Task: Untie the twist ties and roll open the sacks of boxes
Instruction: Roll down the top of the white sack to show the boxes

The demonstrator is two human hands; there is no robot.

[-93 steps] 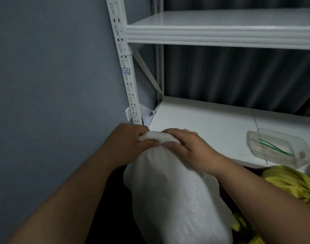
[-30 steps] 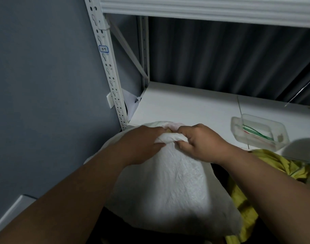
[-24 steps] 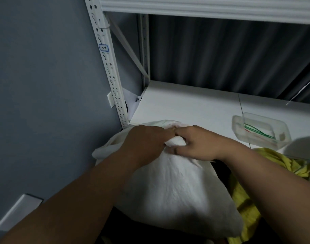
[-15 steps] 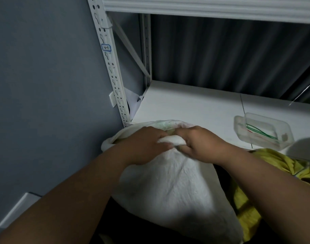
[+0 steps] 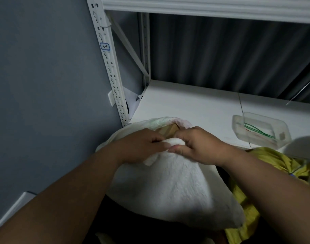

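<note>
From the head camera, the soft white fabric sack (image 5: 170, 187) stands in the near middle of the scene, its body bulging toward the viewer and its mouth lying just in front of the near edge of the white metal shelf board (image 5: 191, 101). The mouth is already open, with no tie visible round it, and a tan cardboard box corner (image 5: 169, 132) shows inside at the far side of the opening.

The left hand (image 5: 141, 147) and the right hand (image 5: 198, 147) sit side by side, almost touching, at the near lip of the sack. Each has its fingers curled over a thick roll of white cloth, the thumbs underneath pinching it, so both are clamped on the rolled rim. By my judgement the rolling-down step is under way and only the near side is turned over.

To the right, on the shelf board, lies a clear plastic tray (image 5: 281, 131) holding thin green twist ties (image 5: 256, 131). Just beside the white sack, on the near right, slumps a crumpled yellow sack (image 5: 274, 166), which looks not yet opened; whether it is tied cannot be told.

The risks, as I judge them: with both hands so close together the roll may build unevenly, leaving the far and side parts of the rim loose so the cuff springs back. Pulling the rim toward the viewer could tip the sack and spill the boxes.
</note>
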